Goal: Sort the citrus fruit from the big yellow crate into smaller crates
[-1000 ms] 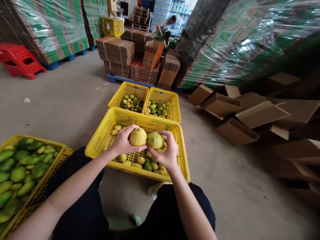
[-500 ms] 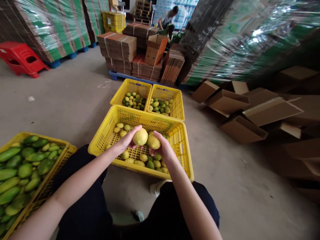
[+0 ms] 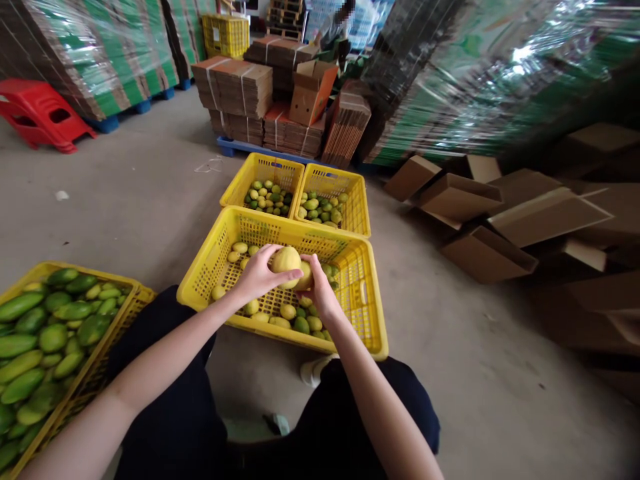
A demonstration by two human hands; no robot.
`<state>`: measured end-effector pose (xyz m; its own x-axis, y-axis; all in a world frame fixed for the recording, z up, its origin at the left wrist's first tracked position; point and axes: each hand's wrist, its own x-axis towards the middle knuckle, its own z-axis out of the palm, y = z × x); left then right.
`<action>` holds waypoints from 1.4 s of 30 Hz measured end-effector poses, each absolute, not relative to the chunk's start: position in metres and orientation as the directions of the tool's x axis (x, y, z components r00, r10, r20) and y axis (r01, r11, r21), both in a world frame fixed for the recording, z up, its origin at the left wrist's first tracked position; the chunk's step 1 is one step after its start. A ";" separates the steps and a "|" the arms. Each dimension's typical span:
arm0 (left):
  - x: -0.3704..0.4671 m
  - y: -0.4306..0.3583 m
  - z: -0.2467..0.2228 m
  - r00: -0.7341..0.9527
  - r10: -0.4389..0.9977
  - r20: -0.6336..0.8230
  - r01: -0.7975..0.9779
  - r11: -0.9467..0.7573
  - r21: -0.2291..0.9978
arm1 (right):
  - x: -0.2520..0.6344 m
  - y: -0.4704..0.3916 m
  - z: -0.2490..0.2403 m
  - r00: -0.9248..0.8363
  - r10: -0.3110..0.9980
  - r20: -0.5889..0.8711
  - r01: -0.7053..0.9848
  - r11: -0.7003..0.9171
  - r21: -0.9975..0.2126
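Observation:
My left hand is closed round a big pale-yellow lemon, its thumb lying across the front. Close beside it, my right hand grips a second yellow lemon, partly hidden behind the first lemon and the fingers. Both hands are above a large yellow crate. Inside that crate, yellow lemons sit at the left, and a mix of yellow and green lemons lies along the near side. More fruit at the right is partly covered by my right hand.
Two smaller yellow crates with lemons adjoin the far side. A full crate of mostly green fruit stands at my left. Flattened cartons, a red stool and open cardboard boxes surround the area. A person is at the back.
My left hand has turned its lemon and moved it slightly right, so its thumb now crosses the front. The right hand's lemon is now partly behind it.

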<state>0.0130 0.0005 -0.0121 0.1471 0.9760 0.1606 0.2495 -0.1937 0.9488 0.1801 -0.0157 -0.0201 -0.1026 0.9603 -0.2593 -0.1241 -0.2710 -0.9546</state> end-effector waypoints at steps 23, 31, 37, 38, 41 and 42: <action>-0.005 0.012 -0.006 0.610 0.778 0.150 0.111 -0.272 0.956 | 0.179 -0.026 0.008 -0.454 0.851 -0.263 -0.547 -0.499 -0.672; 0.001 0.009 -0.007 0.264 0.894 0.363 0.214 -0.421 0.881 | 0.177 -0.024 0.005 -0.241 0.888 -0.391 -0.658 -0.446 -0.607; 0.002 0.013 -0.013 0.180 0.863 0.471 0.150 -0.498 0.854 | 0.181 -0.015 -0.008 -0.137 0.923 -0.359 -0.574 -0.370 -0.731; 0.002 0.014 -0.014 0.202 0.861 0.466 0.137 -0.496 0.857 | 0.183 -0.015 -0.007 -0.100 0.951 -0.292 -0.522 -0.300 -0.798; 0.004 0.014 -0.015 0.245 0.853 0.462 0.125 -0.500 0.857 | 0.190 -0.019 0.001 0.071 0.997 0.008 -0.178 0.021 -0.984; 0.005 0.013 -0.015 0.241 0.844 0.480 0.139 -0.519 0.843 | 0.192 -0.021 0.004 0.119 0.984 0.133 -0.021 0.136 -0.990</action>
